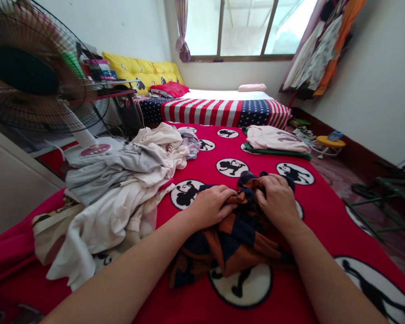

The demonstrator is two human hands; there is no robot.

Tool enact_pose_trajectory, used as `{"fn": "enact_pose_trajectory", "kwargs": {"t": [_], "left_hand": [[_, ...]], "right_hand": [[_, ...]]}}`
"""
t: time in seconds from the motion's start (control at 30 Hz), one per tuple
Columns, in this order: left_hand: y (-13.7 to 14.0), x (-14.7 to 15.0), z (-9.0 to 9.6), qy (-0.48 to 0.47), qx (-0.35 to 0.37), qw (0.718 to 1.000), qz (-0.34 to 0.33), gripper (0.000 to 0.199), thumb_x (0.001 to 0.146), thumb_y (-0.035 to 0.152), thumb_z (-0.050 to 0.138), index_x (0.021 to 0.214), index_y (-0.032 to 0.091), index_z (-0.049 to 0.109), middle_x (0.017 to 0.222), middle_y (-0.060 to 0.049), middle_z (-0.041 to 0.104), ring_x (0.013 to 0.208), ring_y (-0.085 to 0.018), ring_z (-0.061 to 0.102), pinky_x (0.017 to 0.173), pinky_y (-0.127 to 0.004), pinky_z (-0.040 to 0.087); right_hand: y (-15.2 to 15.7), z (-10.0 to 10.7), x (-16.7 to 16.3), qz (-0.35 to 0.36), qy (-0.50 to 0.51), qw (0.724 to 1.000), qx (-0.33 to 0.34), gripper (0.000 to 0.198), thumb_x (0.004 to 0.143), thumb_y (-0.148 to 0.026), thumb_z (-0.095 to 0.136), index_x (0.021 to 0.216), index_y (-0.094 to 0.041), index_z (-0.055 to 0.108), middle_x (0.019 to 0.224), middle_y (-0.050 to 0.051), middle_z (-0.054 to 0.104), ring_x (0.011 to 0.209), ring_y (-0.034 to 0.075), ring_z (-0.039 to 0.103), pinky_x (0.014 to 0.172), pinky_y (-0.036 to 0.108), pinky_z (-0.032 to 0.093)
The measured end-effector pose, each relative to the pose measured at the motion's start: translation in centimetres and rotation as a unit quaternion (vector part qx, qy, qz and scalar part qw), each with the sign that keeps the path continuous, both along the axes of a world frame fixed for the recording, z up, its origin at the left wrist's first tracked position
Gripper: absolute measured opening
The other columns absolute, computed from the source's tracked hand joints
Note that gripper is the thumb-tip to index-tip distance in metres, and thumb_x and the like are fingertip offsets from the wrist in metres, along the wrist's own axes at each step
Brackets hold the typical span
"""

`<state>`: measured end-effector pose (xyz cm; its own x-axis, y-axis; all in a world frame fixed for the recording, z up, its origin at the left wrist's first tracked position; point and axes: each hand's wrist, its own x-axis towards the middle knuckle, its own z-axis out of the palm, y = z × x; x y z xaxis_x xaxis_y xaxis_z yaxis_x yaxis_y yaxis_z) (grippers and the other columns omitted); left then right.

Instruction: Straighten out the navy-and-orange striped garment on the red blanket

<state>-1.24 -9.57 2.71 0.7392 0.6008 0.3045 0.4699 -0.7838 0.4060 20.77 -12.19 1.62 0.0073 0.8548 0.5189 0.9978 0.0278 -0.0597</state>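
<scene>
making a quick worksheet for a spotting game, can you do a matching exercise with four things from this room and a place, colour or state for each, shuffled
Column one
1. orange-and-navy garment
2. folded pink garment
3. fan
4. stool

Column two
A. at the picture's left edge
B. yellow on top, with a blue object on it
C. gripped by the left hand and right hand
D. lying on dark green cloth

Right pairs: 1-C, 2-D, 3-A, 4-B

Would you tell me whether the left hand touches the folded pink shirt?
No, the left hand holds the orange and navy garment, apart from the pink shirt.
</scene>
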Motion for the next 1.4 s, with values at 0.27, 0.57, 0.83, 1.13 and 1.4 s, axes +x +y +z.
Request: {"fn": "enact_pose_trajectory", "kwargs": {"t": [0.27,0.57,0.83,1.13,1.4], "left_hand": [[-0.06,-0.03,0.01,-0.001,-0.001,1.0,0.001,0.026,0.093,0.031,0.054,0.116,0.02,0.06,0.115,-0.006,0.064,0.106,-0.021,0.061,0.095,-0.03,0.048],[-0.01,0.02,-0.01,0.0,0.006,1.0,0.0,0.026,0.093,0.03,0.054,0.115,0.018,0.061,0.114,-0.006,0.064,0.105,-0.021,0.061,0.094,-0.031,0.048],[-0.02,0.0,-0.04,0.002,0.009,1.0,0.005,0.026,0.093,0.031,0.054,0.116,0.019,0.06,0.115,-0.006,0.064,0.105,-0.021,0.062,0.094,-0.031,0.048],[-0.05,0.0,-0.17,0.0,0.009,1.0,0.002,0.027,0.093,0.031,0.054,0.116,0.019,0.06,0.115,-0.006,0.064,0.105,-0.022,0.062,0.094,-0.032,0.049],[-0.01,0.01,-0.09,-0.001,0.008,1.0,0.003,0.026,0.093,0.03,0.054,0.115,0.019,0.06,0.114,-0.006,0.064,0.105,-0.022,0.062,0.094,-0.032,0.049]], "right_hand": [[0.09,-0.01,0.08,-0.001,0.0,1.0,-0.009,0.008,0.084,-0.02,0.05,0.087,-0.019,0.057,0.103,0.012,0.066,0.118,0.031,0.05,0.091,0.041,0.043],[0.02,0.06,-0.04,-0.008,0.0,1.0,-0.013,0.009,0.084,-0.021,0.05,0.088,-0.018,0.057,0.105,0.012,0.066,0.119,0.03,0.05,0.093,0.041,0.043],[0.01,0.08,-0.09,-0.004,0.001,1.0,-0.009,0.007,0.084,-0.02,0.051,0.087,-0.018,0.057,0.103,0.011,0.066,0.119,0.031,0.051,0.093,0.041,0.044],[0.01,0.03,-0.1,-0.008,0.003,1.0,-0.007,0.007,0.084,-0.02,0.051,0.087,-0.018,0.057,0.104,0.012,0.066,0.119,0.031,0.051,0.092,0.041,0.044],[-0.07,0.14,-0.16,-0.012,0.001,1.0,-0.011,0.007,0.084,-0.021,0.051,0.087,-0.018,0.057,0.104,0.011,0.066,0.119,0.03,0.05,0.092,0.04,0.043]]}}
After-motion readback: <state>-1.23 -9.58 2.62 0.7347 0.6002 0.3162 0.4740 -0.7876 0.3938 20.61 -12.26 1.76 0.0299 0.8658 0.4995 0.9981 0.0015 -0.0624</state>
